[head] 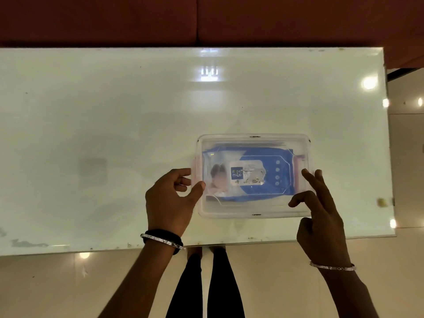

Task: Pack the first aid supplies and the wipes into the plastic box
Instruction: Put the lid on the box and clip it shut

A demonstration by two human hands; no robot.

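Note:
A clear plastic box [253, 210] lies on the white table with its transparent lid on top. Through the lid a blue pack of wipes [266, 161] shows, filling most of the box; anything under the pack is hidden. My left hand [171, 200] grips the box's left end, thumb on the lid and fingers curled around the pink side latch. My right hand [319, 216] rests at the box's right end, its fingers spread and pressing on the lid's near right corner.
The white glossy table [114, 134] runs far to the left of the box. Its near edge lies just below the box, its right edge close beside it. A red sofa [206, 19] stands behind. My legs show under the table edge.

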